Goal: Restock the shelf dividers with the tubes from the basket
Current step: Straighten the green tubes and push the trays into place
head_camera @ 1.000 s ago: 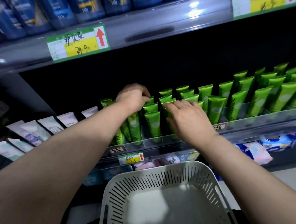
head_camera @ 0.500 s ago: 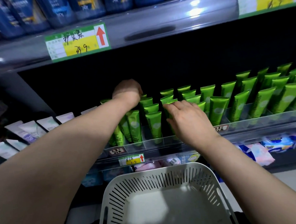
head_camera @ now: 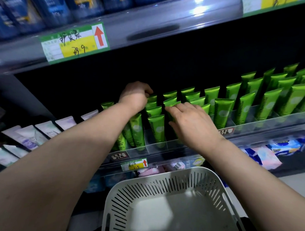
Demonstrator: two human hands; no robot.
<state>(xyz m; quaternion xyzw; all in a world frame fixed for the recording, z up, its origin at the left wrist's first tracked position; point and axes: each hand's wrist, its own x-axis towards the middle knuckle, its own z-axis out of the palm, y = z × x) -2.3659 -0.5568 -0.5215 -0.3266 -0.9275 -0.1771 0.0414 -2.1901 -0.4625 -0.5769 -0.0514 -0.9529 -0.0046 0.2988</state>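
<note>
Head view: both bare forearms reach from the lower corners to the green tubes [head_camera: 155, 131], which stand in clear dividers [head_camera: 157, 146] mid-frame. The left hand [head_camera: 134, 97] bends at the wrist, fingers curled at a tube top; whether it grips is unclear. The right hand [head_camera: 191, 123] lies flat, fingers straight on the tube tops. The white basket [head_camera: 163, 185] sits bottom centre.

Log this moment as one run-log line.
left hand: fingers curled at rear green plastic tubes, grip unclear | right hand: flat on tube tops | white slotted plastic basket: no tubes visible
</note>
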